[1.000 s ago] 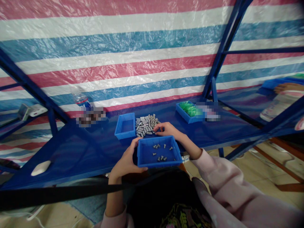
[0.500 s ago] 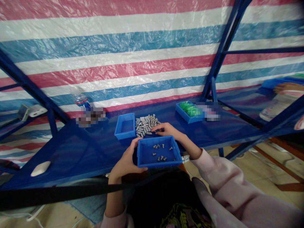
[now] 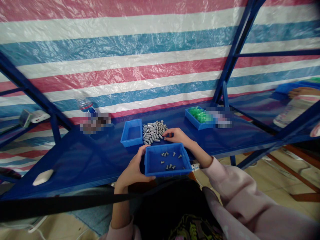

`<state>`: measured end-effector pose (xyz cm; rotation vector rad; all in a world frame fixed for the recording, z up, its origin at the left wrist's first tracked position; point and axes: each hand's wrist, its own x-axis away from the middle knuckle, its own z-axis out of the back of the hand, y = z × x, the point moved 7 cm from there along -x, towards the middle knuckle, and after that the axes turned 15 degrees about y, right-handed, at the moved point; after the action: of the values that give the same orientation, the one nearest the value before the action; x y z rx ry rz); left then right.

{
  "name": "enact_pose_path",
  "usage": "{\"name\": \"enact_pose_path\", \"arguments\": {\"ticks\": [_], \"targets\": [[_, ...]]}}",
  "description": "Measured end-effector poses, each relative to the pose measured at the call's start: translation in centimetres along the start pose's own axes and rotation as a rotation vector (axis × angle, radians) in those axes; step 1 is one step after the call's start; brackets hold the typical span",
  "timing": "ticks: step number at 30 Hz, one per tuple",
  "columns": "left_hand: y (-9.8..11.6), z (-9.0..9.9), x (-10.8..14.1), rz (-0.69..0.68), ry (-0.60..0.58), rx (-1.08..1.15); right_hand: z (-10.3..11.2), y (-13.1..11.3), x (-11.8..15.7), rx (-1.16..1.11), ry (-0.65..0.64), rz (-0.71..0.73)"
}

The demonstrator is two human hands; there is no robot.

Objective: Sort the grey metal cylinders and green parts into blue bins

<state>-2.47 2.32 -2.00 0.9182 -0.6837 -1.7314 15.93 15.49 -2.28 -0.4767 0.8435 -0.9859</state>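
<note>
My left hand grips the left side of a blue plastic bin, thumb along the near side and fingers at the far left corner. Several small metal screws lie scattered on its floor. Just beyond the bin, a pile of grey metal cylinders and screws rests on the blue table. My right hand is at the right edge of this pile, thumb and fingertips closed together. Whatever is between them is too small to make out. A second blue bin stands left of the pile, with nothing visible inside.
A blue bin of green pieces stands at the back right. A white computer mouse lies at the table's left, and a plastic bottle stands behind. Blue frame posts rise at the back. Another person's hand is far right.
My right hand has moved slightly to the right along the pile's near edge. One screw inside the held bin has shifted a little to the right. My left hand stays in place.
</note>
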Motion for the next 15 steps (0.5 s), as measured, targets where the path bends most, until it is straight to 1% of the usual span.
{"name": "enact_pose_path", "arguments": {"ticks": [11,15], "targets": [[-0.1,-0.2,-0.1,0.032,0.037,0.036,0.4,0.7,-0.3,-0.052,-0.011,-0.028],[-0.1,-0.2,-0.1,0.029,0.038,0.025,0.7,1.2,-0.5,-0.066,0.027,-0.028]]}}
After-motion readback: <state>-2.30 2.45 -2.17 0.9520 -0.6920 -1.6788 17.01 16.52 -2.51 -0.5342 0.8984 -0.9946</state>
